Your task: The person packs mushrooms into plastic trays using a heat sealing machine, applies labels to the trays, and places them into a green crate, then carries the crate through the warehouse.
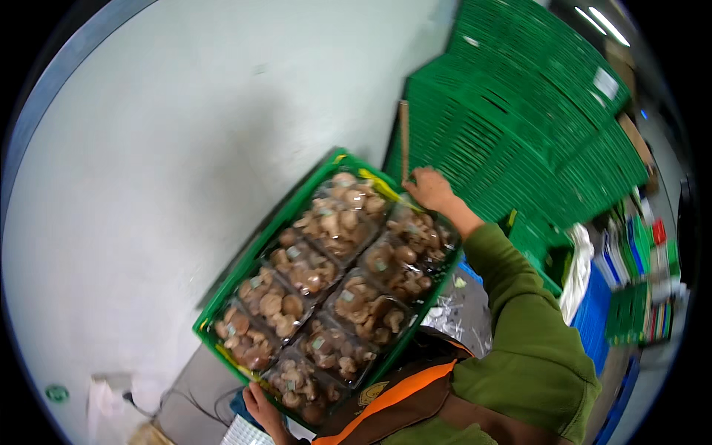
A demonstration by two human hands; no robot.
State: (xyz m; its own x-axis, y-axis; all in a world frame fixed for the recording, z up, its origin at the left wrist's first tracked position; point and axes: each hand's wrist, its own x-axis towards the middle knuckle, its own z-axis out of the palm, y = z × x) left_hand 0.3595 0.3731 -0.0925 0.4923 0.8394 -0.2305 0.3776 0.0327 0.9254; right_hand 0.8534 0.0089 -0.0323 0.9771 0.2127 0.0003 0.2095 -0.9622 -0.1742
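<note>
A green plastic crate (248,256) filled with several clear plastic trays of brown mushrooms (282,304) is in front of my body, tilted across the view, with its long far side close to the white wall. My left hand (263,409) grips the crate's lower-left end, thumb at the rim. At the opposite, upper-right end, my right hand (434,189) is closed over the rim; its fingertips are partly hidden. A thin brown cardboard strip (405,141) stands just beyond those fingers.
Stacked green crates (475,141) rise at the right, beside the white wall (148,148). Cables (194,400) and a white socket area lie at lower left. White scraps (449,315) litter the floor. A white bag (578,271) and blue pallet (591,319) are farther right.
</note>
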